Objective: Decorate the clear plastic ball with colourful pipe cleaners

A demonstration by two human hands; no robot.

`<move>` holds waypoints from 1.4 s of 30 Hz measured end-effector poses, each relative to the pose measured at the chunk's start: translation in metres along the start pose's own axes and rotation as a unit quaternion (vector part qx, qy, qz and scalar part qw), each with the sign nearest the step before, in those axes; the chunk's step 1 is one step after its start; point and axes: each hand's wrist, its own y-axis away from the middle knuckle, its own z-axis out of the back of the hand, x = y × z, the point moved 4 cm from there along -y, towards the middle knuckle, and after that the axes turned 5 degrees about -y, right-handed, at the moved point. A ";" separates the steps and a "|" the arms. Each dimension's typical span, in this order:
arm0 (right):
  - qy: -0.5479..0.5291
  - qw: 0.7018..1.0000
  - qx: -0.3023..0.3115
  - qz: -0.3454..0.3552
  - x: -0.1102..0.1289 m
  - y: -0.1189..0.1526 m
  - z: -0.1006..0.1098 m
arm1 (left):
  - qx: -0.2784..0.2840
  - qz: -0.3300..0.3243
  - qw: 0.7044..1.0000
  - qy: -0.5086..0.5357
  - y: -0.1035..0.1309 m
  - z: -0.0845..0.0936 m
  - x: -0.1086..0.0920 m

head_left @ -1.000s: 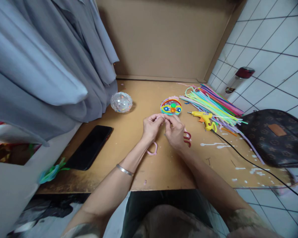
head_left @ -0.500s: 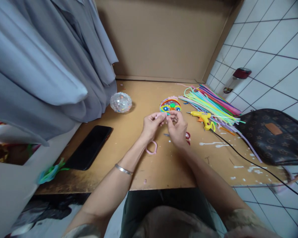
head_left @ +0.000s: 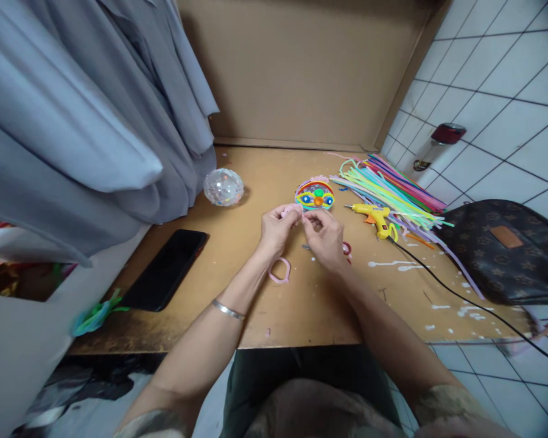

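Observation:
Between my fingertips is a small pink pipe cleaner [head_left: 292, 209], partly covered by the fingers. My left hand [head_left: 275, 231] is closed on it in a pinch, and my right hand [head_left: 323, 236] pinches its right end. Just beyond my hands stands a round decoration [head_left: 317, 193] with a colourful face of yellow, red, green and blue parts. Nearer me, beside my left wrist, lies a pink pipe-cleaner loop [head_left: 280, 270]. Scissors [head_left: 347, 249] with red handles are mostly hidden under my right hand.
A clear ball [head_left: 223, 187] sits at the back left, a black phone [head_left: 164, 271] in front of it. On the right are a yellow glue gun [head_left: 378, 220] with a trailing cord, a pile of coloured pipe cleaners [head_left: 383, 188] and a dark bag [head_left: 506, 249]. A grey curtain [head_left: 119, 109] hangs left.
My hands have shifted slightly left, and more of the pink pipe cleaner shows above my left fingers. The decoration's face is less covered. The view has moved a little.

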 end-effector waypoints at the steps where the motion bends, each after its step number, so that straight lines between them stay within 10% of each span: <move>1: 0.006 1.000 0.001 -0.002 0.000 0.000 0.000 | -0.001 0.002 1.000 -0.001 0.000 0.000 0.000; 24: 0.157 0.972 -0.042 0.172 -0.001 -0.006 0.014 | 0.059 -0.007 0.997 -0.052 0.003 -0.003 -0.003; 33: -0.005 0.995 -0.099 -0.028 -0.011 0.000 0.008 | 0.034 -0.023 0.998 -0.051 0.010 -0.010 0.004; 42: -0.240 0.946 -0.101 -0.194 -0.019 0.000 -0.003 | -0.008 -0.033 0.999 -0.027 0.014 -0.013 0.009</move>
